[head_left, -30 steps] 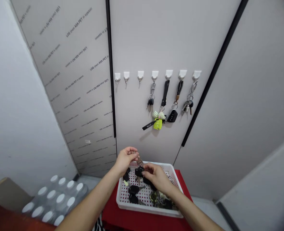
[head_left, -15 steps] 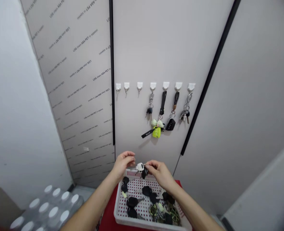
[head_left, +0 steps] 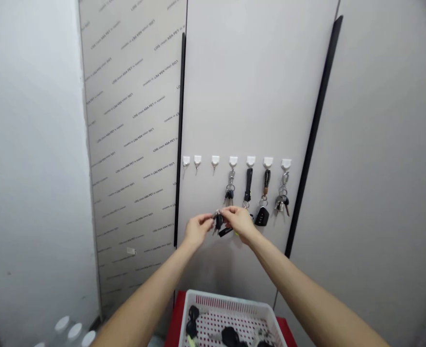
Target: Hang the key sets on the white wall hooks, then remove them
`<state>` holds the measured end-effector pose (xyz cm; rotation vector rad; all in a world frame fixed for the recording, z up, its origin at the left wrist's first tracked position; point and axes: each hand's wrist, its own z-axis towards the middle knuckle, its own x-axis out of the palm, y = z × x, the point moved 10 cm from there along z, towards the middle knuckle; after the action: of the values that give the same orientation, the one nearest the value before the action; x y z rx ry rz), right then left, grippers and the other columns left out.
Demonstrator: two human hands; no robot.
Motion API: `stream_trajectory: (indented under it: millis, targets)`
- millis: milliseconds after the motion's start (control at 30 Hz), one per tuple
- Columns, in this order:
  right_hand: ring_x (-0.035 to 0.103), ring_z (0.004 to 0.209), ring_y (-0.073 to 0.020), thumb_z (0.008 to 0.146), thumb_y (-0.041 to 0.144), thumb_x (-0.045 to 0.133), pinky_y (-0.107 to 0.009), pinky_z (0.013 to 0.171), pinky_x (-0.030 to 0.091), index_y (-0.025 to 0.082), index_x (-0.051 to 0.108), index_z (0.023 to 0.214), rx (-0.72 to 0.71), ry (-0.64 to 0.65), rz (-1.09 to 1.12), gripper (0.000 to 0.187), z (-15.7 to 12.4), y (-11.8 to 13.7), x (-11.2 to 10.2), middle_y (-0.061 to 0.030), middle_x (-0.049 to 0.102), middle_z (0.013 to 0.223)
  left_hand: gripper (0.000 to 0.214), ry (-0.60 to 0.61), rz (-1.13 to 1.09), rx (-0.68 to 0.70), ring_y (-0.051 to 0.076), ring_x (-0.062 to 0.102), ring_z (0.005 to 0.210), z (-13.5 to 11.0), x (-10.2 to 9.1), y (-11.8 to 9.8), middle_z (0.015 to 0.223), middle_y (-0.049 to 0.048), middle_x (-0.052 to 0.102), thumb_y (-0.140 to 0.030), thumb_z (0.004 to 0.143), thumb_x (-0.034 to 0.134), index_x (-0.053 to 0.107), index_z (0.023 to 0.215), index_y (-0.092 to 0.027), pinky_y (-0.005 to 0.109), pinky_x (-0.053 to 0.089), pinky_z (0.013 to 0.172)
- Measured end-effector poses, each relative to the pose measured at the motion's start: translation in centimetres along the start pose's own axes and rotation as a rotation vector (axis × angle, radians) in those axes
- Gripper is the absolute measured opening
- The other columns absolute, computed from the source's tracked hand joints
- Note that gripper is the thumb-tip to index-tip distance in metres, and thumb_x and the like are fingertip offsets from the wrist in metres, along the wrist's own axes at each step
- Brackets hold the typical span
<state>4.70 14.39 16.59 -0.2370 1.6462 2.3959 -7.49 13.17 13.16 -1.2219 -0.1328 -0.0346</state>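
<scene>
Both my hands are raised in front of the wall, pinching one bunch of keys (head_left: 218, 221) with a black head between them. My left hand (head_left: 198, 229) grips it from the left and my right hand (head_left: 239, 222) from the right. The bunch hangs just below a row of white wall hooks (head_left: 215, 160). The three left hooks are bare. The four right hooks carry key sets: a small bunch (head_left: 229, 192), a black strap (head_left: 248, 185), a car fob (head_left: 261, 216) and a ring of keys (head_left: 282, 201).
A white perforated basket (head_left: 203, 306) with several black keys sits on a red surface (head_left: 172, 325) at the bottom edge. Bottle caps (head_left: 68, 330) show at the lower left. A black vertical strip (head_left: 179, 144) divides the wall panels.
Both hands have lifted the key bunch out of the basket and up to just below the hooks. The view has tilted upward, so the basket has dropped to the bottom edge.
</scene>
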Motion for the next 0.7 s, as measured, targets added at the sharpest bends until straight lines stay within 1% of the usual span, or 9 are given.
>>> stream_trajectory:
  millis: [67,167,267,367,467,533,700]
  targets:
    - [0.047,0.042,-0.0073,0.059,0.022,0.046,-0.018,0.038,0.037,0.013,0.052,0.057,-0.019,-0.046,0.004,0.011,1.7,1.5,-0.2,0.0004,0.051,0.048,0.013,-0.065,0.024,0.020,0.007,0.048,0.048,1.9,-0.5,-1.7,0.052,-0.0006,0.054,-0.011,0.060,0.048,0.058,0.068,-0.011,0.020,0.040,0.052]
    - [0.048,0.044,-0.0072,0.060,0.020,0.046,-0.018,0.038,0.039,0.013,0.052,0.058,-0.043,-0.106,-0.009,0.010,4.1,3.4,-0.4,-0.0010,0.053,0.050,0.012,-0.124,0.053,0.047,0.006,0.047,0.044,4.6,-0.7,-3.8,0.048,-0.0012,0.052,-0.012,0.062,0.046,0.057,0.065,-0.011,0.020,0.040,0.051]
    - [0.050,0.045,-0.0079,0.060,0.019,0.047,-0.018,0.039,0.040,0.012,0.053,0.061,-0.073,-0.171,-0.048,0.010,6.2,5.3,-0.9,-0.0023,0.055,0.053,0.011,-0.179,0.088,0.072,0.007,0.046,0.042,6.9,-0.8,-5.5,0.045,-0.0010,0.051,-0.013,0.062,0.047,0.057,0.063,-0.011,0.020,0.039,0.050]
    - [0.051,0.048,-0.0089,0.060,0.019,0.047,-0.019,0.043,0.042,0.011,0.055,0.064,-0.114,-0.229,-0.107,0.012,8.1,7.1,-1.3,-0.0033,0.056,0.055,0.011,-0.243,0.125,0.091,0.007,0.047,0.044,8.8,-1.0,-6.9,0.048,0.0005,0.052,-0.014,0.062,0.047,0.057,0.065,-0.010,0.019,0.039,0.049]
    - [0.053,0.052,-0.0102,0.061,0.019,0.047,-0.021,0.049,0.043,0.011,0.057,0.065,-0.154,-0.275,-0.172,0.014,9.6,8.3,-1.5,-0.0039,0.058,0.056,0.013,-0.300,0.165,0.097,0.009,0.049,0.046,10.0,-1.2,-7.7,0.052,0.0024,0.055,-0.015,0.062,0.046,0.057,0.068,-0.011,0.020,0.039,0.049]
    - [0.054,0.056,-0.0112,0.060,0.019,0.048,-0.022,0.053,0.043,0.011,0.058,0.065,-0.172,-0.300,-0.214,0.014,10.3,8.7,-1.6,-0.0043,0.059,0.057,0.013,-0.324,0.194,0.095,0.009,0.050,0.048,10.5,-1.3,-7.9,0.054,0.0033,0.056,-0.016,0.062,0.047,0.057,0.067,-0.011,0.020,0.039,0.049]
    - [0.055,0.063,-0.0135,0.061,0.019,0.049,-0.022,0.058,0.042,0.011,0.059,0.065,-0.198,-0.332,-0.310,0.014,11.5,9.0,-1.6,-0.0061,0.060,0.058,0.012,-0.355,0.252,0.072,0.012,0.052,0.052,11.4,-1.5,-7.5,0.055,0.0050,0.057,-0.017,0.060,0.049,0.058,0.066,-0.011,0.021,0.039,0.051]
